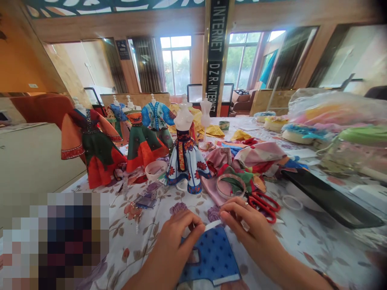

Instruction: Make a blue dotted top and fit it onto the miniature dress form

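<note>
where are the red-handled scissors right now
In the head view, the red-handled scissors lie right of centre, just beyond the right hand, between the tape roll and the white ring.

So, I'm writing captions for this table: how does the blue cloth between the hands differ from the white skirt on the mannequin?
The blue cloth lies fairly flat on the floral tablecloth, while the white skirt flares out on a mannequin. The cloth has small dark motifs; the skirt has larger red ones. The cloth's edges show white strips; the skirt has a blue patterned hem. Both combine pattern with blue and white.
</note>
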A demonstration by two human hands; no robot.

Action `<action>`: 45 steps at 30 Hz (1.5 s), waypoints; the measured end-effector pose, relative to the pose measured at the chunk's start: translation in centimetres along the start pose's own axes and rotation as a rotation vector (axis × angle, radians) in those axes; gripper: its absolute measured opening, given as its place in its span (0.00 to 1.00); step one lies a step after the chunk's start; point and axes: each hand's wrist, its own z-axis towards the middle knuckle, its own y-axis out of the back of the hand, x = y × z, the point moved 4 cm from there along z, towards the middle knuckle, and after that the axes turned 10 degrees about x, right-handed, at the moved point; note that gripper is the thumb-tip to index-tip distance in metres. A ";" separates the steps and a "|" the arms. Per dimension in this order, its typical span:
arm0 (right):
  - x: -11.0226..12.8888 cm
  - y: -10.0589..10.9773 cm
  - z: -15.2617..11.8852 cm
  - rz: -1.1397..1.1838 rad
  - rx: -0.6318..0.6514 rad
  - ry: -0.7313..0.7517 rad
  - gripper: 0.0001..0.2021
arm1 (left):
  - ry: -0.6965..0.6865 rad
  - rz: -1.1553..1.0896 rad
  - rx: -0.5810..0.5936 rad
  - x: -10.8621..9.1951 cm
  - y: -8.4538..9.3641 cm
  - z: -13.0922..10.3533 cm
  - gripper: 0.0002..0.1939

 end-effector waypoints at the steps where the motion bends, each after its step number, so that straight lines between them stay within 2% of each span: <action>1: 0.0 0.0 0.1 0.032 0.022 -0.022 0.12 | -0.002 0.004 0.000 0.1 0.0 0.0 0.12; 6: -0.2 -0.6 0.3 0.070 0.105 -0.046 0.11 | -0.013 0.047 -0.008 0.3 -0.1 0.2 0.11; 11: -0.6 -1.0 -0.1 -0.056 0.050 -0.011 0.07 | 0.003 0.059 -0.010 0.5 -0.2 0.4 0.11; 14: -0.7 -1.3 -0.2 -0.088 0.065 0.006 0.07 | 0.033 0.071 -0.013 0.7 -0.2 0.4 0.09; 21: -0.6 -1.2 0.0 -0.079 0.154 -0.075 0.08 | 0.053 0.035 -0.010 0.8 -0.2 0.4 0.10; 25: -0.4 -0.8 0.0 -0.052 0.162 -0.112 0.09 | 0.124 -0.047 0.002 1.2 -0.1 0.5 0.11; 30: -0.5 -0.5 0.2 -0.055 0.180 -0.193 0.10 | 0.297 -0.170 0.082 1.9 -0.4 0.5 0.18; 33: -0.7 -0.6 0.2 -0.087 0.182 -0.223 0.10 | 0.347 -0.224 0.097 2.1 -0.3 0.5 0.21; 37: -1.1 -0.4 0.1 -0.097 0.102 -0.210 0.09 | 0.360 -0.262 0.021 2.2 0.3 0.4 0.20; 39: -1.5 -0.2 0.2 -0.065 0.086 -0.193 0.10 | 0.313 -0.204 -0.028 2.0 0.7 0.4 0.17; 41: -1.8 -0.3 0.4 -0.013 0.105 -0.174 0.11 | 0.167 -0.087 0.009 1.4 0.4 0.4 0.16; 43: -2.0 -0.4 0.4 0.032 0.113 -0.154 0.10 | -0.135 0.055 0.092 0.3 -0.4 0.2 0.16; 45: -2.1 -0.6 0.3 0.053 0.098 -0.135 0.09 | -0.493 0.223 0.115 -0.9 -1.3 -0.6 0.15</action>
